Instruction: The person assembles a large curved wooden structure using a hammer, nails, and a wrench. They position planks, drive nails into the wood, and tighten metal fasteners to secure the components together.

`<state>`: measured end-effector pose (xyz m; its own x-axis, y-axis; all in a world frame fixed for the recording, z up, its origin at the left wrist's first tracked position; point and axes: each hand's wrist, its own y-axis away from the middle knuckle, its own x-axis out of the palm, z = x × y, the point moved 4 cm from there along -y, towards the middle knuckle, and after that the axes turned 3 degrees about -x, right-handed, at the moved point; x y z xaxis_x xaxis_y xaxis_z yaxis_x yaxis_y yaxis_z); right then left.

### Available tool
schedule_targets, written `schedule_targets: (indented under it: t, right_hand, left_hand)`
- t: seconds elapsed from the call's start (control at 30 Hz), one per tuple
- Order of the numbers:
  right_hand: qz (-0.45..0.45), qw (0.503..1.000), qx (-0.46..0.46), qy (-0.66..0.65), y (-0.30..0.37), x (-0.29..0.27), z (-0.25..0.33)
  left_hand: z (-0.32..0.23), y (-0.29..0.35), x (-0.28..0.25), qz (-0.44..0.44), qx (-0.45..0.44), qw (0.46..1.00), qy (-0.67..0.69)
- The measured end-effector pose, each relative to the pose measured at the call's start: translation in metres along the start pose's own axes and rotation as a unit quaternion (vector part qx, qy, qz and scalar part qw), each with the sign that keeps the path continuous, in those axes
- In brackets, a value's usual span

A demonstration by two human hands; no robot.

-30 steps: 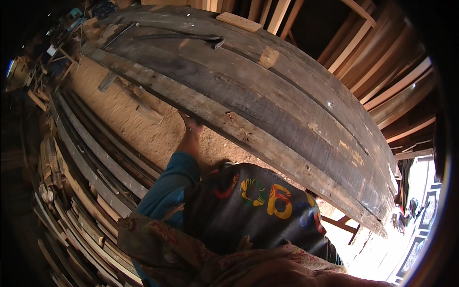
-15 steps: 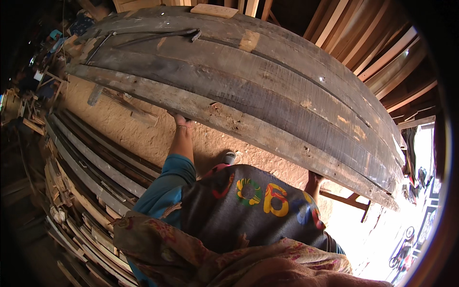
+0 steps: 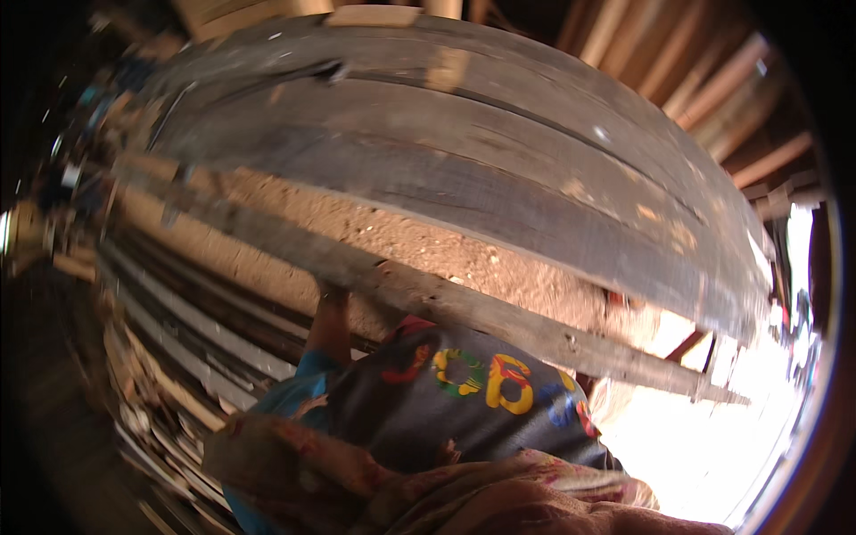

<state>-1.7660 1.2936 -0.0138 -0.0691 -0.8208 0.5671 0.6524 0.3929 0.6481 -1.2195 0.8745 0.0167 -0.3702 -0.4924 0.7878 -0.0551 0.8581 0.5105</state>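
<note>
A long weathered wooden plank [image 3: 464, 305] lies across in front of my body, pulled apart from the wide plank surface [image 3: 499, 160] beyond it. My left hand [image 3: 333, 292] grips the plank's near edge from below, left of the middle; its fingers are hidden under the wood. My right hand does not show; the plank and my dark shirt [image 3: 401, 392] cover the place where it was. On the far left part of the wide surface lies a dark curved bar [image 3: 294, 80], blurred by motion.
Long boards and strips [image 3: 187, 330] are stacked at my left. Sandy ground [image 3: 446, 250] shows in the gap between plank and surface. Timbers [image 3: 687, 80] lean at the far right. A small pale board [image 3: 373, 15] sits at the surface's far edge. Bright light floods the right.
The plank has come away from the wide surface toward my body, opening a gap over the ground. My left hand moved nearer with it; my right hand has gone out of sight.
</note>
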Motion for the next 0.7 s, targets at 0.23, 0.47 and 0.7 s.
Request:
schedule_targets:
  t: [0.23, 0.47, 0.7]
  right_hand:
    - [0.090, 0.988, -0.032, -0.119, -0.036, 0.079, -0.014]
    - [0.023, 0.985, -0.067, -0.159, -0.023, 0.093, -0.013]
    - [-0.034, 0.996, -0.014, -0.081, -0.014, 0.103, 0.015]
  left_hand:
    - [-0.034, 0.036, 0.009, -0.094, 0.019, 0.982, -0.160]
    - [-0.045, 0.042, 0.032, -0.118, 0.040, 0.963, -0.239]
    - [-0.053, 0.065, 0.032, -0.141, 0.064, 0.954, -0.256]
